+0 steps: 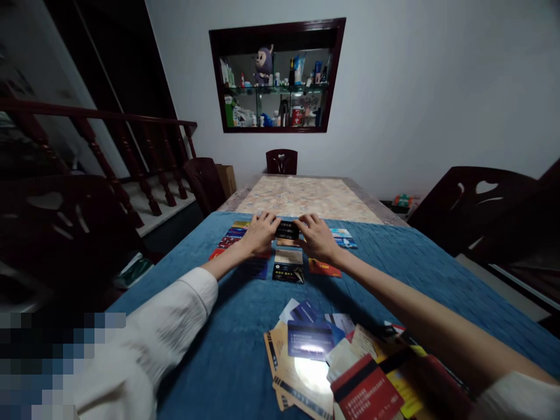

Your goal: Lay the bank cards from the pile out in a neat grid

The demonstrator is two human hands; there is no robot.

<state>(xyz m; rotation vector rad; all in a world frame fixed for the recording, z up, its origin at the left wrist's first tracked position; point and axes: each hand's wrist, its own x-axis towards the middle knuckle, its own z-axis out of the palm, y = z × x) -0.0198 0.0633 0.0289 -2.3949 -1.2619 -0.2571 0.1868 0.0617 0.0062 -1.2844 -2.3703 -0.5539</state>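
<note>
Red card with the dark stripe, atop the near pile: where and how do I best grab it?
Pinch the red card by its left corner, probably coming in from the left: it looks thin and flat, nothing covers that corner, and in this view the right forearm crosses the right side of the pile.

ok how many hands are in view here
2: the left hand at the left edge of the black card, the right hand at its right edge.
</note>
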